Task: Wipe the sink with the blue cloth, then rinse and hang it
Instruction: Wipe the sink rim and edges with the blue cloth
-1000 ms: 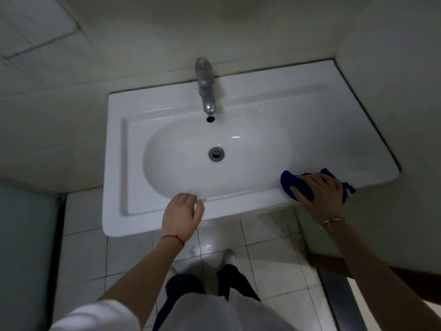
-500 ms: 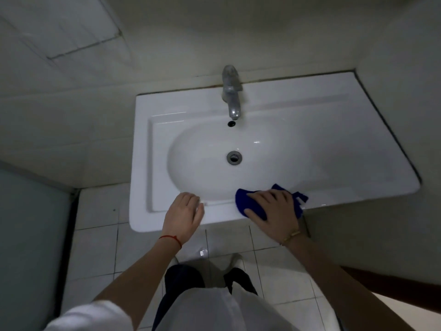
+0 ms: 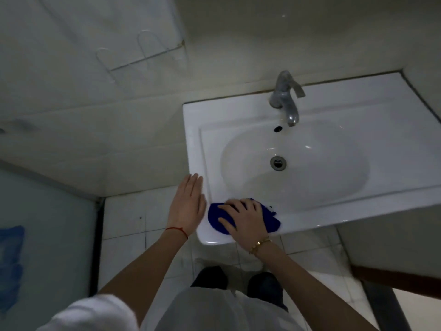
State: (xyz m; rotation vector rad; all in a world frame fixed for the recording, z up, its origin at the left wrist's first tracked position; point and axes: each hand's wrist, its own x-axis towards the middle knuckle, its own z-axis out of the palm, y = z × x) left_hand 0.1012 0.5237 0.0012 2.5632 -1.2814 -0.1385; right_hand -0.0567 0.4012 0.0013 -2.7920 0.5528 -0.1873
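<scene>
The bunched blue cloth [image 3: 243,218] lies on the white sink [image 3: 310,111] rim's front-left corner.

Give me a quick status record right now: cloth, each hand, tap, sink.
cloth: blue cloth bunched on the sink's front rim, near its left corner
right hand: right hand pressing down on the cloth, fingers spread
left hand: left hand flat, fingers straight, by the sink's left edge
tap: faucet, no water visible
sink: white sink, basin holds nothing, drain uncovered

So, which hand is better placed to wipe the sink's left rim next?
Right. The right hand already presses the blue cloth on the sink front-left corner. The left hand is flat by the left edge, holding nothing.
</scene>
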